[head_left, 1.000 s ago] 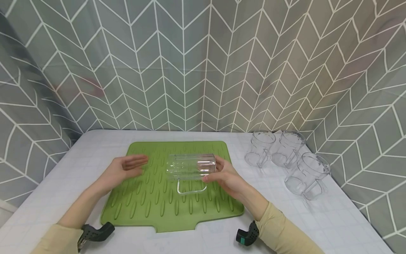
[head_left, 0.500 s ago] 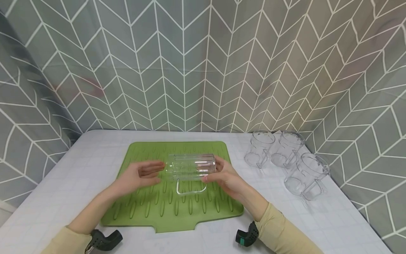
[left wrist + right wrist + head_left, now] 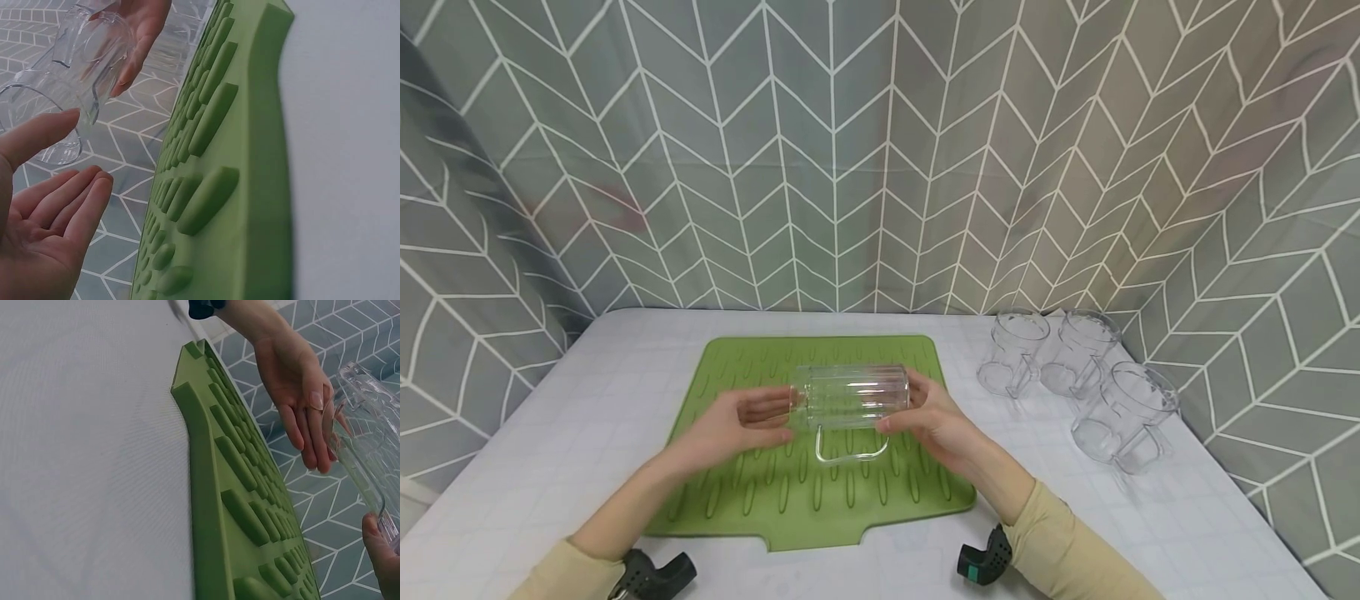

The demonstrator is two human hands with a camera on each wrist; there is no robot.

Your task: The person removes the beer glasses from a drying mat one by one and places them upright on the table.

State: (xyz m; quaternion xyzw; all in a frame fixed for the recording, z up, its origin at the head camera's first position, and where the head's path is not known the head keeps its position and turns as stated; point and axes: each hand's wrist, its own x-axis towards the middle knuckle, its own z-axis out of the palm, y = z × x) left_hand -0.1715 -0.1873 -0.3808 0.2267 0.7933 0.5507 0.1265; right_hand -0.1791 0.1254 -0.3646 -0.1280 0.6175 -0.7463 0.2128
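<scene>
A clear glass mug [image 3: 850,396] lies on its side in the air above the green mat [image 3: 816,525], its handle toward the person. My right hand [image 3: 938,423] grips its base end, thumb on the near side and fingers behind. At the other end, my left hand [image 3: 724,431] has its fingertips right at the mug's mouth. In the left wrist view, that hand's fingers are straight and spread from the thumb, beside the rim of the mug [image 3: 94,59]. The right wrist view shows the right thumb [image 3: 376,547] pressed against the mug [image 3: 369,444].
Three more clear glass mugs [image 3: 1013,354], [image 3: 1081,354], [image 3: 1126,412] stand upright at the right of the white-covered table [image 3: 550,400]. The mat has raised ridges and a tab at its front edge. A patterned curtain [image 3: 835,167] encloses the back and sides.
My left hand has moved right, from over the mat's left side to the mug's mouth. The right hand and the mug have stayed nearly still.
</scene>
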